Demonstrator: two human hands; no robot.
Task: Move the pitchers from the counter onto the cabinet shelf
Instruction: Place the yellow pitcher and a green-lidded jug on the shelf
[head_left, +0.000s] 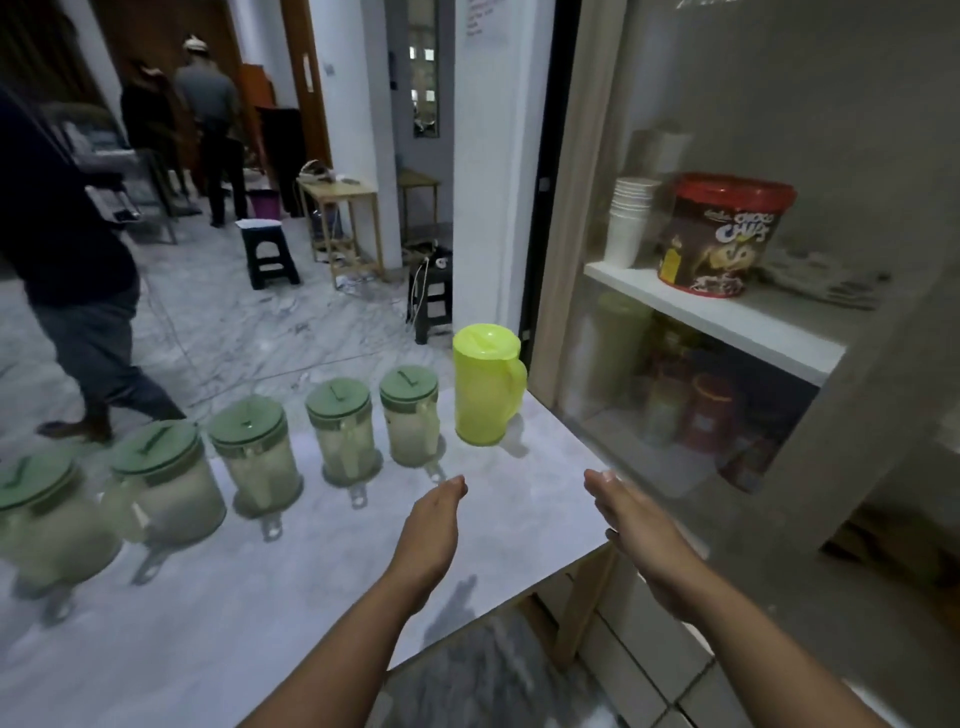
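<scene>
A bright yellow-green pitcher (485, 385) stands upright at the far right corner of the marble-look counter (311, 597). Left of it runs a row of several clear pitchers with dark green lids, the nearest to it being one green-lidded pitcher (409, 415). Both my hands hover over the counter just short of the yellow-green pitcher, palms facing each other and empty. My left hand (434, 525) is below and slightly left of it. My right hand (631, 517) is lower right, near the counter's edge. The cabinet shelf (727, 317) is white, behind a translucent door.
On the cabinet shelf stand a stack of white paper cups (628, 221), a red-lidded snack tub (724, 236) and folded cloth. Blurred containers show below it. A person (67, 249) walks past the counter's far left; stools and a small table stand on the marble floor.
</scene>
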